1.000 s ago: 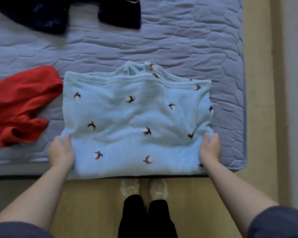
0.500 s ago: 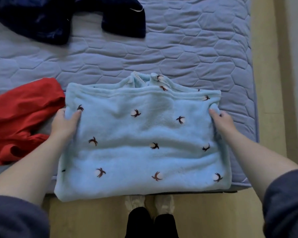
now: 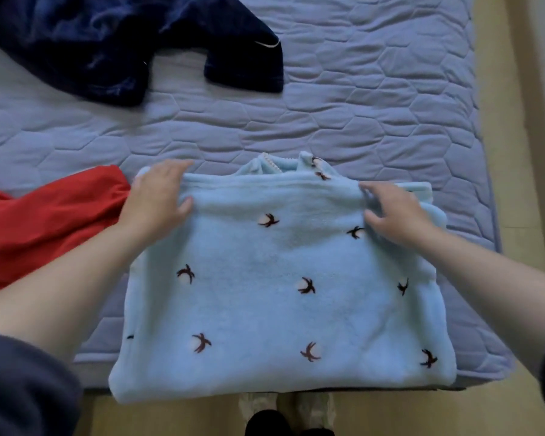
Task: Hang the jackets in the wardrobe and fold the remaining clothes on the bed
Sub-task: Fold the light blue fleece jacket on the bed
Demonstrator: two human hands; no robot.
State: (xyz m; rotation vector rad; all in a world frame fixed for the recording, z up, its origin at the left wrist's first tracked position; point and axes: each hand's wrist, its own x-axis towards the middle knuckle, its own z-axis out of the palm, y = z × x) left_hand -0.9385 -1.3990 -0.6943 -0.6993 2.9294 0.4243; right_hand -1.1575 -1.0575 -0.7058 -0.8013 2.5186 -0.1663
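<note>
Meanwhile, a pale blue fleece top (image 3: 280, 294) patterned with small dark birds is lying folded at the near edge of the bed (image 3: 359, 105), its lower hem hanging just over the mattress side. A person is leaning over it, taking the far edge in both hands. The left hand (image 3: 155, 199) is covering the far-left corner, fingers (image 3: 173, 166) curling over the edge and thumb pressing on top. The right hand (image 3: 397, 221) is bunching a ridge of pile near the far-right corner between half-curled fingers and thumb. The fabric is looking thick, soft and light, and likely to sag out of square unless lifted evenly, so those two corners are looking like the sensible grip. A red garment (image 3: 44, 221) is lying just beside its left side, a navy garment (image 3: 107, 48) well apart at the far side.
</note>
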